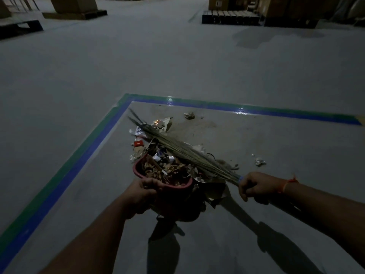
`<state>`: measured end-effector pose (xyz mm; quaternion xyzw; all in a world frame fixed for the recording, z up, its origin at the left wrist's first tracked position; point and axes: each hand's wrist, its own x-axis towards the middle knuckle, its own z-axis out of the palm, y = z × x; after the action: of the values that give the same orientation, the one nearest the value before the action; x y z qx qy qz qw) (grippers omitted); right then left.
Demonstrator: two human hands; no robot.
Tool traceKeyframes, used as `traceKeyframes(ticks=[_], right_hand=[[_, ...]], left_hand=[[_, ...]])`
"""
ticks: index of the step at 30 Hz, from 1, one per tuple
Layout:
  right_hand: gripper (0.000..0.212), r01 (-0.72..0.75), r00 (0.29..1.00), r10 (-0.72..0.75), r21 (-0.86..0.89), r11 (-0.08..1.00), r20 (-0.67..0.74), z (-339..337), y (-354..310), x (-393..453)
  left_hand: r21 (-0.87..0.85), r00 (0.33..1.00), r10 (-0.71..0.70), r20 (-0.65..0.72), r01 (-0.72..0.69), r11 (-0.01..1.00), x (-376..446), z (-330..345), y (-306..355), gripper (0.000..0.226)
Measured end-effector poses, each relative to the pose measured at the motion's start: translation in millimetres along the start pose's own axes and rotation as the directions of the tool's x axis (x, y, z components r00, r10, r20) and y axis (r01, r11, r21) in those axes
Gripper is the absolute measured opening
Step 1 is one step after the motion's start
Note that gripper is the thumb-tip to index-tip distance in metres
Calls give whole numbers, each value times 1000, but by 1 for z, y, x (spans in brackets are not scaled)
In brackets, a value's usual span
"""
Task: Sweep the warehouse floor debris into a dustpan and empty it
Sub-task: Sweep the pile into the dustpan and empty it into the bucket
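Observation:
A red dustpan [138, 171] heaped with paper scraps and dry bits is held just above the grey floor; my left hand [141, 194] grips its near rim. My right hand [256, 186] grips the blue-bound end of a grass broom [177, 147]. The broom's bristles lie slanted across a debris pile [150, 133] of wrappers and torn paper beyond the pan. Two crumpled scraps lie apart, one paper ball [189, 115] farther off and one scrap [260, 161] to the right.
A green and blue floor line [83, 155] marks a corner around the swept patch. Far off stand a dark pallet [19, 28] at the left, stacked cartons [75, 6] on a pallet, and a blue pallet row [231, 17] with boxes at the right.

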<state>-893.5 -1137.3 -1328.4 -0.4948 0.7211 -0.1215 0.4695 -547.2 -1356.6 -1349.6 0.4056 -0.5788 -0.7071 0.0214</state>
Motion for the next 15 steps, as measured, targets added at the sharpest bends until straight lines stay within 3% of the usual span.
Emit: traceKeyframes(ticks=[9, 15], right_hand=[[27, 10, 1000, -10, 17, 1000, 2, 7, -20, -11], [24, 43, 997, -36, 90, 995, -73, 3, -25, -19]], left_hand=[[-24, 999, 36, -38, -36, 999, -2, 7, 8, 32], [-17, 999, 27, -47, -28, 999, -4, 8, 9, 34]])
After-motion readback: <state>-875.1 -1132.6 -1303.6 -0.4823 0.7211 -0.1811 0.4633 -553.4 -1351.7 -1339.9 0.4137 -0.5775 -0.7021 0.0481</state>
